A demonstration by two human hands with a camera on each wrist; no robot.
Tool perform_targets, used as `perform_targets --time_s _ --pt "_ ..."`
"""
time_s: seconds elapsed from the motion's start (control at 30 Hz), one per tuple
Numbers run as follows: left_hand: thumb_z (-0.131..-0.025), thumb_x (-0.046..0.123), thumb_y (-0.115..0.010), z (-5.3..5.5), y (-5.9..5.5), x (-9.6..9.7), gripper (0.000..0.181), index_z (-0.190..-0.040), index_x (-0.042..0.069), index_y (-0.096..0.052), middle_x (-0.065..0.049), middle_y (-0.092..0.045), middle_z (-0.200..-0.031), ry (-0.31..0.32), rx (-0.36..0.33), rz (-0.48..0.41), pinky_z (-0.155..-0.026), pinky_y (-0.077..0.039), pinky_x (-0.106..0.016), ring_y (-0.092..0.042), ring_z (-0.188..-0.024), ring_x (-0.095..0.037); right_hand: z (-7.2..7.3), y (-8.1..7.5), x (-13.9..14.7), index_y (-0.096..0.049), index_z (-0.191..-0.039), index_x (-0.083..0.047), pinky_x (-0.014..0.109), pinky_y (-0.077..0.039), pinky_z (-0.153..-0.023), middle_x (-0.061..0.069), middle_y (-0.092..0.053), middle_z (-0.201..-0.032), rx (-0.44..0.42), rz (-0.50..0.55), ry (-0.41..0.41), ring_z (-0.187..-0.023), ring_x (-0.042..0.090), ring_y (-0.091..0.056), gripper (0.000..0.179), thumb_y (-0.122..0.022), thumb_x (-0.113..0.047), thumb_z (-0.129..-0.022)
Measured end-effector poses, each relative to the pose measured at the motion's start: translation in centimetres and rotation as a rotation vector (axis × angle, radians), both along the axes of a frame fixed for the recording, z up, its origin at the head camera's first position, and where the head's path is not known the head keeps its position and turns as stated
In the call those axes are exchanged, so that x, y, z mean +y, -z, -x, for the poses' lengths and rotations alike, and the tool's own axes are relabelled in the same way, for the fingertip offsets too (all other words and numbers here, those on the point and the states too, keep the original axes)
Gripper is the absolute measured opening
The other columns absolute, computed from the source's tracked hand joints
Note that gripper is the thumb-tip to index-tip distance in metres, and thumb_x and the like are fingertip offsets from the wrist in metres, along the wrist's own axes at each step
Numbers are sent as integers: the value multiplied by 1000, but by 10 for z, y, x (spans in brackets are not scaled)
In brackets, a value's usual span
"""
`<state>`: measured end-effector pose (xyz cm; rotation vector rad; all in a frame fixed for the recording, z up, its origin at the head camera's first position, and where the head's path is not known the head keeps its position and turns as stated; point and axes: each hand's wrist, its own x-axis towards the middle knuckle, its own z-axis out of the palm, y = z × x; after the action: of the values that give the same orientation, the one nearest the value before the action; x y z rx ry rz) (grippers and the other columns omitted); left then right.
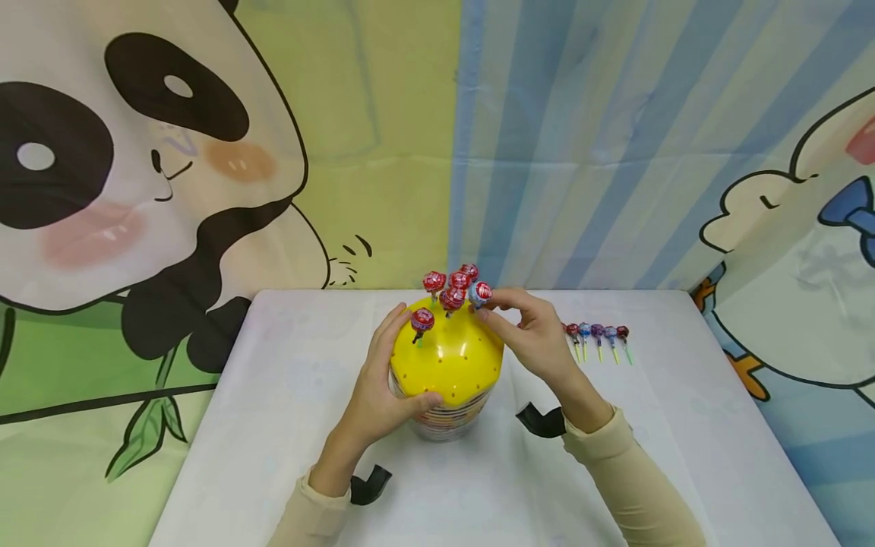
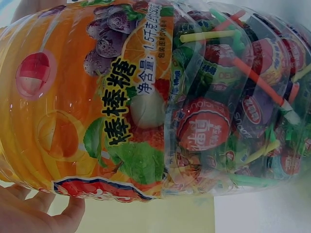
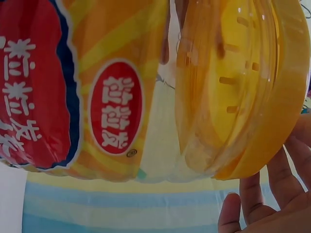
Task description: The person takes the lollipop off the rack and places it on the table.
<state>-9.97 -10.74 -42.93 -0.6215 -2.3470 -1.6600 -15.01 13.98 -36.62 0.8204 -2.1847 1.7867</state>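
A large clear jar (image 2: pixel 204 165) with an orange candy label stands on the table, filled with lollipops in its lower part. Its yellow lid (image 1: pixel 451 357) is dotted with small holes. My left hand (image 1: pixel 376 391) grips the jar around the lid, thumb at the front edge and fingers along the left side. At the lid's far right, my right hand (image 1: pixel 536 334) pinches a blue-wrapped lollipop (image 1: pixel 481 294) between thumb and index finger. Several red-wrapped lollipops (image 1: pixel 453 298) stand upright in the lid toward its back and left. The stick of the pinched lollipop is hidden.
To the right of the jar, a row of lollipops (image 1: pixel 598 332) lies on the white table (image 1: pixel 273 380), partly behind my right hand. A black curved piece (image 1: pixel 540 420) sticks out at each wrist. Cloths with a cartoon panda (image 1: pixel 253 235) and stripes hang behind the table.
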Motion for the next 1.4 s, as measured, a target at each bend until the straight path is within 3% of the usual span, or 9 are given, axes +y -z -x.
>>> perform_targets --time_s 0.07,0.37,0.63,0.8,0.93,1.17,1.33,1.4 --pt "-77 60 -78 0 -1 0 99 -157 34 -27 7 -16 -165 1 -3 -2 -113 -28 -59 -22 -148 -18 1 0 -1 -73 -111 0 34 -47 -87 8 -68 -102 13 9 -13 -98 24 -54 22 -66 7 -92" --pt "-77 58 -79 0 2 1 99 -157 35 -27 9 -17 -164 -1 -7 3 -112 -29 -59 -22 -148 -18 -2 -5 0 -72 -108 4 35 -48 -93 11 -71 -102 77 61 14 -97 23 -60 17 -65 8 -92" --pt "-76 56 -81 1 2 3 99 -157 35 -28 8 -16 -165 4 3 3 -111 -30 -62 -21 -148 -20 3 -6 28 -70 -103 9 28 -52 -79 12 -71 -98 139 145 102 -89 24 -62 15 -65 13 -90" --pt "-76 56 -81 2 2 2 100 -157 35 -27 7 -16 -165 5 -2 2 -111 -28 -62 -20 -148 -18 0 4 52 -70 -103 9 26 -52 -82 15 -69 -98 99 90 191 -90 21 -61 16 -67 15 -88" --pt "-76 56 -80 1 1 2 99 -157 36 -27 7 -16 -165 -2 0 3 -111 -28 -63 -20 -148 -18 -3 17 70 -71 -104 6 23 -51 -77 15 -68 -101 35 27 277 -91 17 -61 14 -69 7 -90" --pt "-77 54 -81 1 -1 1 97 -156 36 -28 9 -17 -164 -7 -4 1 -110 -31 -63 -21 -148 -19 -9 47 94 -72 -105 2 21 -48 -70 2 -69 -98 -121 -56 453 -85 10 -60 15 -72 -3 -92" --pt "-76 55 -81 1 0 0 98 -157 37 -27 10 -16 -164 -10 -9 2 -111 -28 -63 -20 -148 -18 -18 60 91 -70 -106 7 26 -45 -73 15 -70 -100 -173 -162 493 -85 9 -60 17 -71 -3 -92" --pt "-76 55 -81 1 0 0 99 -157 37 -27 10 -16 -164 -9 -10 1 -111 -28 -63 -20 -148 -18 -17 76 92 -71 -106 7 26 -45 -73 18 -70 -98 -201 -186 502 -84 8 -60 18 -72 -6 -93"
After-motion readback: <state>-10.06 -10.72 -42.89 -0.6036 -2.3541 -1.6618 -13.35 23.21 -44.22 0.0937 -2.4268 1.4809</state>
